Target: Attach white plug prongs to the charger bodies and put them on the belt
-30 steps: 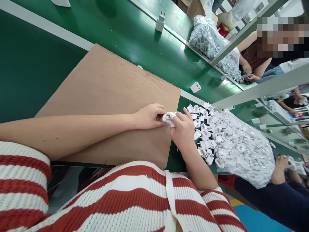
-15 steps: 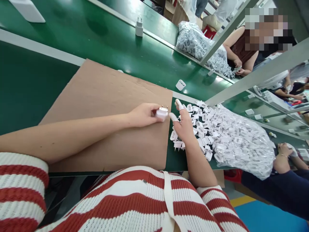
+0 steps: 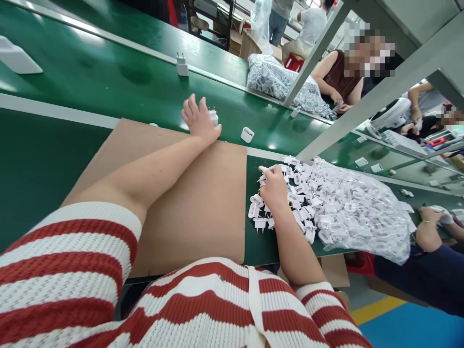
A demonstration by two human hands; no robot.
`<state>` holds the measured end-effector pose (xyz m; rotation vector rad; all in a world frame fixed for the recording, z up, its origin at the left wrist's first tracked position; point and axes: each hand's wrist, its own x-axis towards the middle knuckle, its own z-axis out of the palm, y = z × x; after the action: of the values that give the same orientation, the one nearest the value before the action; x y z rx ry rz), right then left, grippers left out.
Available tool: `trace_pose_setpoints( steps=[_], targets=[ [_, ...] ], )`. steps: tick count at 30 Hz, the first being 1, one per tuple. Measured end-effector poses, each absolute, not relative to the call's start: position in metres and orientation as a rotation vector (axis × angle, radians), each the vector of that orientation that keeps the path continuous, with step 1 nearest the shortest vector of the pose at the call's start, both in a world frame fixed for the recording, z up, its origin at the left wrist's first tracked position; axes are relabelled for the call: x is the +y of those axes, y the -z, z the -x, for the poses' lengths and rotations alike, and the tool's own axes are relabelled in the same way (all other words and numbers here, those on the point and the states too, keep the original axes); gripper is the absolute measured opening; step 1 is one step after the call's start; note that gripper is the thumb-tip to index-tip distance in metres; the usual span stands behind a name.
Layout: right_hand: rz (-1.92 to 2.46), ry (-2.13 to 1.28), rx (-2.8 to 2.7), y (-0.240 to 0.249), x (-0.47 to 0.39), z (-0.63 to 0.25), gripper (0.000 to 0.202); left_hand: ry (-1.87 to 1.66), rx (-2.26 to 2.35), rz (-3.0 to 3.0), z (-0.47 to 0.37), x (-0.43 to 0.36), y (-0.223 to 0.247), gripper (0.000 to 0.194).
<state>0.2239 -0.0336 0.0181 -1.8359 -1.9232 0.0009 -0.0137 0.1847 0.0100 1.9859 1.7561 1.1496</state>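
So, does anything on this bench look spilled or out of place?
Only the white plugs beside the clear bag: they lie heaped every which way by the right hand, looking spilled. I see no breakage, though small cracks wouldn't show.

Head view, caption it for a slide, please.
Spread left hand at a white plug; right hand at loose white plugs beside a filled plastic bag.

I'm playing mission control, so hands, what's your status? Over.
Left hand: fingers spread beside white plug, pins up; contact unclear. Right hand: at loose white plugs, grip hidden. Maybe in the way: white piece right of first plug.
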Motion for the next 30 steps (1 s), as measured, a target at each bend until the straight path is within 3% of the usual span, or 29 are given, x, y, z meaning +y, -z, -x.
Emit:
trace_pose_setpoints(
  steps=[2, 5, 10, 13, 17, 22, 30],
  targets=[
    [1.755, -0.034, -1.843, -0.02, -0.034, -0.224, 0.041, -1.186, 1.562, -2.212, -0.001, 0.178, -0.01, 0.081],
    [1.657, -0.136, -1.688, -0.025, -0.034, -0.222, 0.018, -0.925, 1.245, -2.413, -0.028, 0.179, -0.012, 0.066],
    [1.552, -0.526, -1.336, -0.033, -0.031, -0.218, 0.036, -0.79, 1.248, -2.343, -0.049, 0.181, -0.024, 0.027],
    [1.485, -0.841, -1.139, -0.038, -0.03, -0.218, 0.045, -0.836, 1.177, -2.349, -0.036, 0.145, -0.027, 0.029],
    [1.359, -0.966, -1.034, -0.039, -0.031, -0.213, 0.04, -0.861, 1.028, -2.259, -0.005, 0.067, -0.02, 0.031],
    [1.451, -0.739, -1.266, -0.035, -0.038, -0.202, 0.031, -0.821, 0.961, -2.124, 0.016, 0.007, -0.005, 0.04],
    [1.451, -0.191, -1.861, -0.031, -0.047, -0.188, 0.019, -0.853, 0.84, -2.111, 0.015, 0.013, 0.005, 0.037]
  ],
)
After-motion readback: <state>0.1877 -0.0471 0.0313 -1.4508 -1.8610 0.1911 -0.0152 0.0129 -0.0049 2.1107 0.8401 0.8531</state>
